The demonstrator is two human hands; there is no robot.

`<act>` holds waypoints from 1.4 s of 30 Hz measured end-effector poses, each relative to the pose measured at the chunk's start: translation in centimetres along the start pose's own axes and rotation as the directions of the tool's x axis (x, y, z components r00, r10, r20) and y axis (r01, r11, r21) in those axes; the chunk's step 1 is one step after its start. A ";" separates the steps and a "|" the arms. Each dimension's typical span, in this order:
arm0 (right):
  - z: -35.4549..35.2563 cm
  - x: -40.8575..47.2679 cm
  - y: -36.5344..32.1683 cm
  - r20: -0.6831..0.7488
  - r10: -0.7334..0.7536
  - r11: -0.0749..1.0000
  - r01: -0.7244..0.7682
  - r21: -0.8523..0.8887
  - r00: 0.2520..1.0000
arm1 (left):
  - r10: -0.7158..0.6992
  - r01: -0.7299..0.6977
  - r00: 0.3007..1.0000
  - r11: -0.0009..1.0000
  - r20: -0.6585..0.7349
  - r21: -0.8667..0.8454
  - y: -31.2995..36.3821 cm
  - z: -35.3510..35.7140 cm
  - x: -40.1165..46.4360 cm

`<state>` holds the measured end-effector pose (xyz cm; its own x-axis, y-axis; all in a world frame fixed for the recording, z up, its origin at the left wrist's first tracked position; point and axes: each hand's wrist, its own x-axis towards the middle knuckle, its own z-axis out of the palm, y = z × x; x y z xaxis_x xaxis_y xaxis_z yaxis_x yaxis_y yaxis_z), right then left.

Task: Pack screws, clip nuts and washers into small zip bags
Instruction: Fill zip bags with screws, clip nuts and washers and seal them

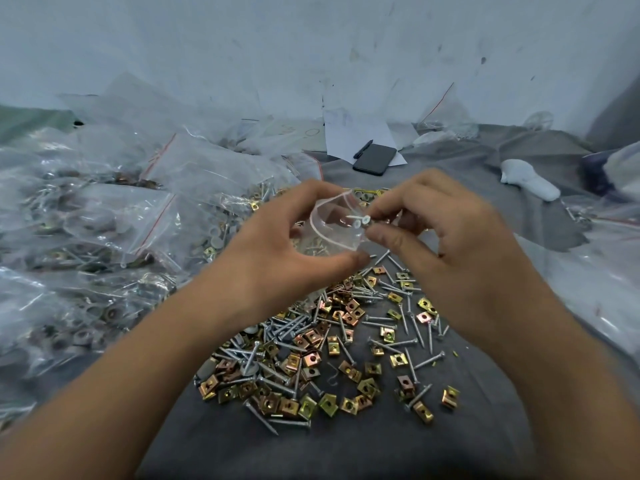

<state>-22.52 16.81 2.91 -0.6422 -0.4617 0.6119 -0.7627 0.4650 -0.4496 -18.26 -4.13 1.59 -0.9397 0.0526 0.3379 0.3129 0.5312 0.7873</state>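
Observation:
My left hand [277, 251] holds a small clear zip bag [332, 223] with its mouth open, thumb below and fingers above. My right hand [446, 237] pinches two or three silver screws [360, 219] at the bag's mouth, their heads toward me. Below the hands, a loose heap of silver screws [294, 327] and brass-coloured clip nuts [311, 362] lies on the grey cloth [346, 448]. A few grey washers [207, 368] show at the heap's left edge.
Many filled zip bags [104, 237] pile up on the left. A black phone [374, 159] with a pen lies on white papers [349, 133] at the back. A white object [526, 180] and more plastic bags [606, 271] sit on the right.

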 end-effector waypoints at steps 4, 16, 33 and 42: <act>0.0 -0.1 -0.4 0.031 0.023 0.998 -0.021 -0.059 0.999 | 0.040 -0.040 0.999 0.999 0.011 0.005 0.0 0.1 -0.2; 1.9 0.0 -1.0 0.051 0.033 0.999 -0.035 0.033 0.998 | 0.116 -0.116 0.992 0.993 0.041 0.001 -0.5 0.4 0.0; 1.5 -1.9 6.1 0.289 0.482 0.855 -0.371 -0.362 0.827 | 0.019 -0.018 1.000 0.998 -0.007 0.063 -0.8 -0.3 0.3; 2.7 -1.6 5.3 0.144 0.475 0.740 -0.305 -0.599 0.868 | 0.028 -0.028 1.000 0.998 0.001 0.059 -0.8 -0.5 0.2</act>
<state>-25.74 17.97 -2.17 -0.9307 -0.2889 0.2242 -0.3223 0.9377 -0.1297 -18.64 -4.96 1.27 -0.9308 0.0680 0.3591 0.3300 0.5788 0.7457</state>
